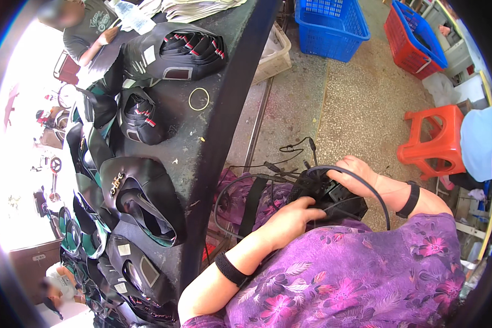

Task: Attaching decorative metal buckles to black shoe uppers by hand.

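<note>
At my waist is a black pouch (pixel 341 198) with dark cables coming out of it; what lies inside cannot be made out. My left hand (pixel 292 221) reaches over its near left side, fingers bent onto it and the tips partly hidden. On the far right side, my right hand (pixel 356 176) is closed on the pouch's upper edge, beside a thick black cable (pixel 374 192) that arches over. Thinner leads with connectors (pixel 311 144) stick out beyond the pouch. Both wrists wear black straps.
A black worktable (pixel 202 147) on my left bears several black shoe uppers (pixel 142 199), bundled strips and a yellowish ring (pixel 199 99). Blue basket (pixel 333 33), red basket (pixel 413 49) and orange stool (pixel 432 139) stand on the floor. Another person (pixel 87 33) is at the table's far left.
</note>
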Demonstrator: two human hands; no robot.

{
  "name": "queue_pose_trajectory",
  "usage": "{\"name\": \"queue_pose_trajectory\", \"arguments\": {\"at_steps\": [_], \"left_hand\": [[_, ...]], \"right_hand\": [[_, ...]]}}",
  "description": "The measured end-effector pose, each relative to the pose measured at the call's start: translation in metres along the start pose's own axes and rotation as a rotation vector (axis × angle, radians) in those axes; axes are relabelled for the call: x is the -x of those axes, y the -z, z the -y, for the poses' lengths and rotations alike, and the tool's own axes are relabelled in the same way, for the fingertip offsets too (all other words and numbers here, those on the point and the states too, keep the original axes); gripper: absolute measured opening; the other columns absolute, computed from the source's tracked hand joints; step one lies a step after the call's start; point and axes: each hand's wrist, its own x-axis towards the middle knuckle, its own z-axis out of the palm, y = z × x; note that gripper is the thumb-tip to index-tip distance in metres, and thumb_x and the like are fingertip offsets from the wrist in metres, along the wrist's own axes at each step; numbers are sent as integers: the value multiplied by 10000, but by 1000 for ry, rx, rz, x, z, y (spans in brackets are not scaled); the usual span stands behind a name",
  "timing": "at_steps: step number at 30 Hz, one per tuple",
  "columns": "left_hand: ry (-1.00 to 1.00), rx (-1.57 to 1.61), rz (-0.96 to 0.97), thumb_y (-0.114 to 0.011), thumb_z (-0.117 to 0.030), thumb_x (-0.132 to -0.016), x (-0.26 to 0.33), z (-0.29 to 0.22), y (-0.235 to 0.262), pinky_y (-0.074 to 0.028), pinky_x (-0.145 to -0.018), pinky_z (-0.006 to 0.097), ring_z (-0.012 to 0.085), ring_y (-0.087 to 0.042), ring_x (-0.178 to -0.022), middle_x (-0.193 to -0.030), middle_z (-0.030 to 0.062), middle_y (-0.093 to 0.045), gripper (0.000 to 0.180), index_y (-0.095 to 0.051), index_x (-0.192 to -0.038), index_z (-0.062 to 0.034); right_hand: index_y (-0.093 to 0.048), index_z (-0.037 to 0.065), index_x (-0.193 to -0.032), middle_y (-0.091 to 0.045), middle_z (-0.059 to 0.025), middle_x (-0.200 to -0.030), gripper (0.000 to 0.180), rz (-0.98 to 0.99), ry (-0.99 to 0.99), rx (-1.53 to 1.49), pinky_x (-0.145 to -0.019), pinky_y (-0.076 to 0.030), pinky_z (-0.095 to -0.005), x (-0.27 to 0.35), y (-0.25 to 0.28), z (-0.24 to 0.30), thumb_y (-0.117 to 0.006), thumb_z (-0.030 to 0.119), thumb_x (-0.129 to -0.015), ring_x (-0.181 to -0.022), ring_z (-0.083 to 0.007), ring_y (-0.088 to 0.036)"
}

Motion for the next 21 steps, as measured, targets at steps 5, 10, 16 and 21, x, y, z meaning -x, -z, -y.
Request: {"name": "queue_pose_trajectory", "arguments": {"at_steps": [5,10,16,21], "left_hand": [[519,294,-472,-529,-147,-730,4,10,14,-442,-742,324,264,-556,-798,-840,154,-568,250,-577,-924,4],[613,-9,-343,-620,-341,-731,-8,27,11,-455,-699,337,279,-602,-765,-829,195,-616,385,-622,-923,-7],[575,-119,-231,-554,-317,-738,-17,26,18,-458,-697,391,320,-595,-741,-740,202,-602,338,-631,-762,12],[370,-401,-524,-485,-191,-765,-4,20,7,-477,-617,414,336,-591,-674,-723,186,-592,239,-595,-673,1]], "right_hand": [[-584,97,-884,-492,-60,-661,221,-73,12,50,-673,-433,-311,-10,21,10,-495,203,-710,-659,-217,-527],[-576,77,-853,-492,-60,-659,209,-65,82,70,-691,-422,-298,-19,25,16,-502,205,-705,-670,-213,-523],[-574,72,-854,-481,-57,-634,218,-121,118,50,-706,-406,-311,-23,25,17,-522,214,-696,-623,-211,-510],[-587,71,-934,-497,-57,-665,273,-81,110,76,-737,-402,-326,-20,17,22,-513,82,-671,-674,-209,-532]]}}
